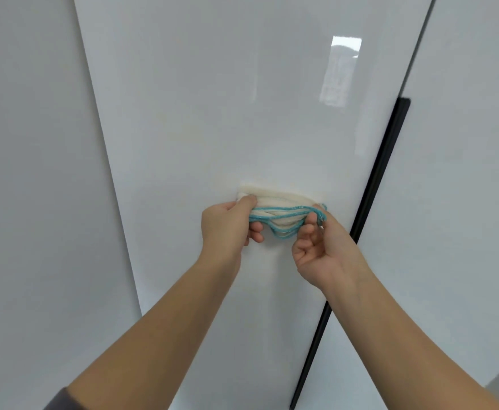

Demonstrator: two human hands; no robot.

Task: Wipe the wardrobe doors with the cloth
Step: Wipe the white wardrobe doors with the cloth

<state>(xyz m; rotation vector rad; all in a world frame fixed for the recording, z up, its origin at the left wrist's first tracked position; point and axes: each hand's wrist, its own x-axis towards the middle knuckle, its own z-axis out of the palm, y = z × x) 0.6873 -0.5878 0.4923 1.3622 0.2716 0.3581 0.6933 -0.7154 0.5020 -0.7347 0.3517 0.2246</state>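
The soft white folded cloth with blue-stitched edges [274, 201] was pinched at either end by the left hand [227, 224] and right hand [322, 247] at the glossy white wardrobe door [212, 113]. Judged light and floppy, it was best gripped bunched.

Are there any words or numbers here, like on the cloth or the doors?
None: no words, numbers or signs show. The folded white cloth with blue stitched edges is plain, the glossy white wardrobe door is bare, and the bright patch on it is only a reflection.

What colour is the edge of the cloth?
Turquoise blue stitching edges the white cloth, seen in the head view.
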